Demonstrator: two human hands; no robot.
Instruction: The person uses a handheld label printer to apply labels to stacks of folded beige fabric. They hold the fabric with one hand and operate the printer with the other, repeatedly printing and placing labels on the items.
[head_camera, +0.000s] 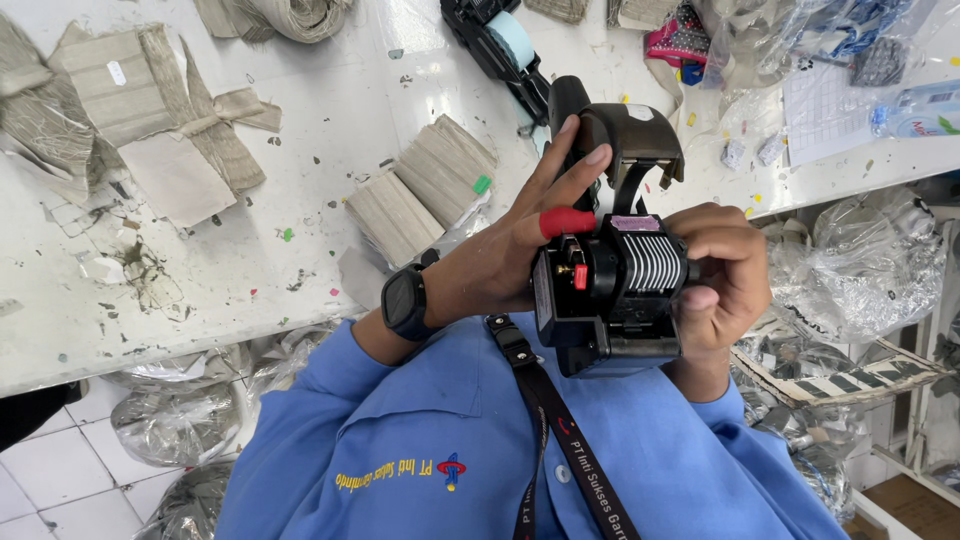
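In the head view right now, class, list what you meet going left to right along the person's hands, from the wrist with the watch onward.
Black watch → left hand → red fingertip cover → black labelling gun → right hand.

Labelling gun (610, 270) between both hands, fabric bundles (420, 190) on table (330, 110) behind

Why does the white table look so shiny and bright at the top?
In the head view, strong overhead light glares off the white table, washing out its top part; the black labelling gun held in both hands stays sharp, while the clear plastic bags sparkle with reflections.
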